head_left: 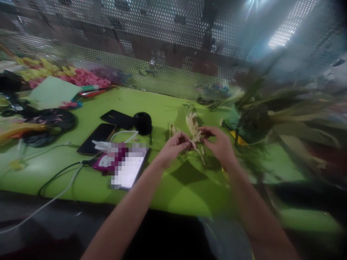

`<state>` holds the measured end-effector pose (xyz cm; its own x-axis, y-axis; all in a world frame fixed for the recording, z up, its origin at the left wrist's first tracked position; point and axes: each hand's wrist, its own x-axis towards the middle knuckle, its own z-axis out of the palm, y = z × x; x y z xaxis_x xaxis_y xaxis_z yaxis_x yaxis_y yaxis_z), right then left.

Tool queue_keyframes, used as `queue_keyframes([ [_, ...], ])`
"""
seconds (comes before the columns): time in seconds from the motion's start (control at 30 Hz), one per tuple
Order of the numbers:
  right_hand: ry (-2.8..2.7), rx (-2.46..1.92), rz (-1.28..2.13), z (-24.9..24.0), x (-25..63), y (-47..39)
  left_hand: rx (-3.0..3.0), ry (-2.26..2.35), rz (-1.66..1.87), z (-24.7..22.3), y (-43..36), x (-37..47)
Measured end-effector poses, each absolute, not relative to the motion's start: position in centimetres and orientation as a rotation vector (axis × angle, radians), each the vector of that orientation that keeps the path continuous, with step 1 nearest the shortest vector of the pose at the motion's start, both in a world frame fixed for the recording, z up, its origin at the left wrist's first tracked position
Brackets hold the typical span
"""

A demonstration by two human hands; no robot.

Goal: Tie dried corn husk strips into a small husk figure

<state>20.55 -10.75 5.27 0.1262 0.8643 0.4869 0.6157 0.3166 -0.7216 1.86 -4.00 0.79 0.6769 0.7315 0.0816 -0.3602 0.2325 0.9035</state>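
Just above the green table, both hands work on a pale, dry corn husk (195, 138) with thin twisted strands hanging down. My left hand (177, 144) pinches its left side between thumb and fingertips. From the other side, my right hand (217, 142) has its fingers closed on the husk, partly hiding it. Behind the fingers lies a larger folded husk piece (192, 121); I cannot tell whether it joins the held part. A smaller pale scrap (172, 129) is by my left hand.
Left of my hands lie a lit phone (132, 168), dark phones (96, 139), a black round object (142, 123) and a white cable (62, 193). Long leaves (295, 115) and a green block (253, 121) stand right. Pink paper pieces (86, 79) sit by the perforated metal panel (162, 54).
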Motion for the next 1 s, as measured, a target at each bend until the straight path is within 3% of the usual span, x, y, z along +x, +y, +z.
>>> queue_keyframes([
  [0.13,-1.676,-1.414,0.235,5.4,21.0,-10.7,1.163,0.381,0.724,0.9,-4.1,1.8],
  [0.43,-1.841,-1.457,-0.279,6.9,20.2,-11.7,1.166,0.585,0.857,0.6,-3.8,2.3],
  [1.0,-1.773,-1.427,0.227,5.8,19.9,-11.1,0.892,0.405,0.840,0.5,-3.6,1.9],
])
